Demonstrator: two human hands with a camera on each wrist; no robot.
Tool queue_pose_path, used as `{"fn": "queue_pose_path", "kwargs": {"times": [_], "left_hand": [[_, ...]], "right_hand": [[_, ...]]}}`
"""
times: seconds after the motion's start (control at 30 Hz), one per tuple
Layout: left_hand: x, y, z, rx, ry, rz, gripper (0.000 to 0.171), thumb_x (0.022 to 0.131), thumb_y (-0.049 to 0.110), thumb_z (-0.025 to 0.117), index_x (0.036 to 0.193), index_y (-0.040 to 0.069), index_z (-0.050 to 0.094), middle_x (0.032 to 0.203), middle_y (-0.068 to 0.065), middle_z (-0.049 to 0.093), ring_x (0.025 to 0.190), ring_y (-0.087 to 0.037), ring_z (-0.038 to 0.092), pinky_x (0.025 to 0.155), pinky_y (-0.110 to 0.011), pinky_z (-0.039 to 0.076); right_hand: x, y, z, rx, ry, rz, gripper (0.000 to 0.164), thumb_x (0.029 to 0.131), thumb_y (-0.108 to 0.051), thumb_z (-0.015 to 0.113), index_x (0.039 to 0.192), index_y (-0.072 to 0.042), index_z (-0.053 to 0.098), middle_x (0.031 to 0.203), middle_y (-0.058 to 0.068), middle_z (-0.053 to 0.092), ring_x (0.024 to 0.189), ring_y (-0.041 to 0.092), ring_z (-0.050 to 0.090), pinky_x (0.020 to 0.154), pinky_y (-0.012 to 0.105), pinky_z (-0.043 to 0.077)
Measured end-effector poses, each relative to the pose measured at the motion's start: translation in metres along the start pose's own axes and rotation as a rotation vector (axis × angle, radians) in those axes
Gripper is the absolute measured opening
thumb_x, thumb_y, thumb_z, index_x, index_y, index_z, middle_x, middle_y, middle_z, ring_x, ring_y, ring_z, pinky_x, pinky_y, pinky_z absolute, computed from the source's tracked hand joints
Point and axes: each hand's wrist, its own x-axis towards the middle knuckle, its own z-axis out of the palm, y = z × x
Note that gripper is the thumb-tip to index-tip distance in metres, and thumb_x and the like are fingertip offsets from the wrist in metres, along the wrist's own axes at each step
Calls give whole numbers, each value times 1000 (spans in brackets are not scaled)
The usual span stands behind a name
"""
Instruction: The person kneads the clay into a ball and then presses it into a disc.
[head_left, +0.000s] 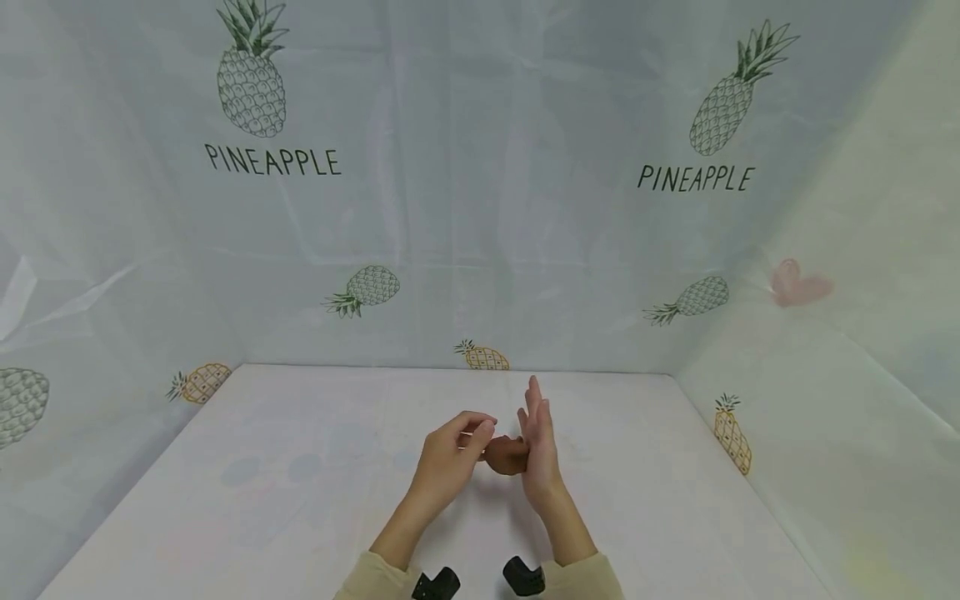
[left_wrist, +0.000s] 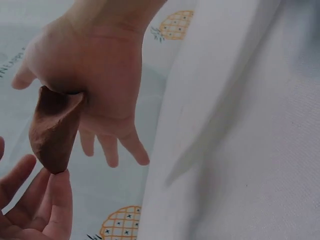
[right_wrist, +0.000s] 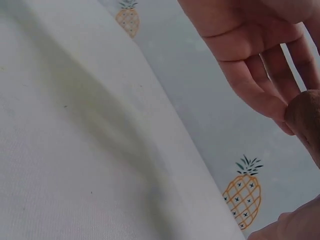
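Note:
A brown lump of clay (head_left: 506,455), narrowing to a blunt tip with a hollow at its wider end in the left wrist view, is held above the table between both hands. My left hand (head_left: 446,467) has bent fingers, and their tips (left_wrist: 61,182) hold the narrow end of the clay (left_wrist: 56,132). The flat palm of my right hand (head_left: 542,454) rests against the wide end, its fingers straight and pointing away from me. In the right wrist view, only part of the clay (right_wrist: 306,117) shows, against the left fingers (right_wrist: 255,95).
Beneath the hands lies a white-covered table (head_left: 315,517) with faint coloured patches. A pale curtain (head_left: 480,183) printed with pineapples hangs behind it and along both sides. Black wrist devices (head_left: 522,577) sit by the cream sleeves (head_left: 583,581).

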Motion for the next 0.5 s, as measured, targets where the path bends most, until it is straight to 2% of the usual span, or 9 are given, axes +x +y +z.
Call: {"fn": "queue_pose_path", "kwargs": {"times": [0.23,0.5], "left_hand": [[2,-4,5,-78,90,2,24,108,34,65,121,16,75,117,-4,75,88,-11,74,74,-24,62],[5,-10,11,-15,202,35,17,106,28,69,120,20,75,108,0,74,74,-8,67,65,-24,58]], "right_hand": [[-1,1,4,12,-8,1,70,110,-65,10,172,-35,2,180,-1,-4,163,45,-5,120,79,-2],[-4,-1,12,44,-34,-18,69,111,-63,12,173,-33,3,180,4,-6,163,45,-5,121,79,-1]]}}
